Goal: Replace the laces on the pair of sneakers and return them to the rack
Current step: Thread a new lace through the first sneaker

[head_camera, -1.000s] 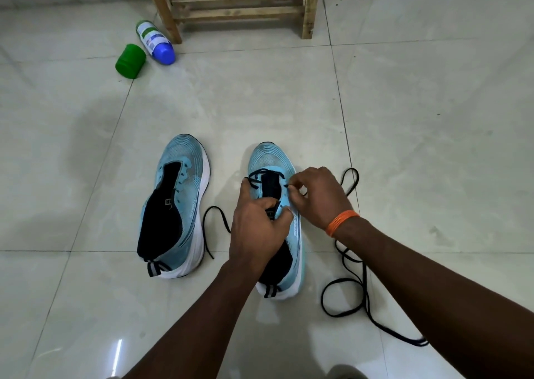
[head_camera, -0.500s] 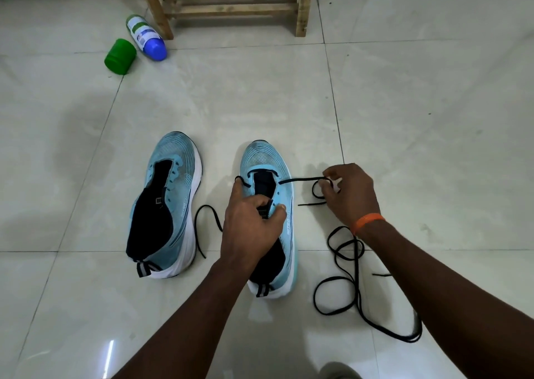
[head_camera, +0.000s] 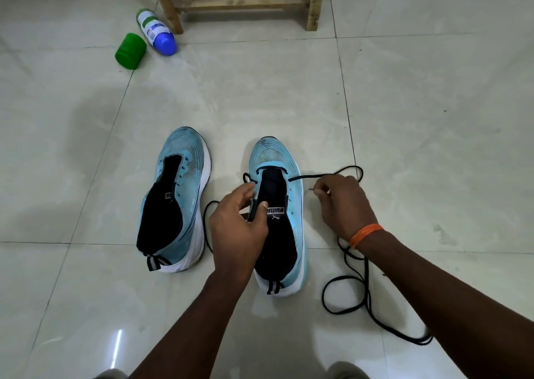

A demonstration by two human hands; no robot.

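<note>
Two light blue sneakers with black tongues and white soles stand side by side on the tiled floor, toes pointing away. The left sneaker (head_camera: pixel 176 199) has no lace. My left hand (head_camera: pixel 239 222) pinches the tongue and left eyelet edge of the right sneaker (head_camera: pixel 277 214). A black lace (head_camera: pixel 346 280) runs through that shoe's front eyelets; its long end loops on the floor to the right. My right hand (head_camera: pixel 341 202), with an orange band at the wrist, pinches the lace near its tip, just right of the shoe. The wooden rack (head_camera: pixel 242 0) stands at the back.
A green cap (head_camera: pixel 130 51) and a white bottle with a blue end (head_camera: pixel 156 32) lie on the floor beside the rack's left leg. A short end of lace curls on the floor between the two sneakers. My knees show at the bottom edge.
My right hand pulled the lace out to the right of the shoe and now pinches its tip. My left hand shifted from pressing on the tongue to pinching its left edge.
</note>
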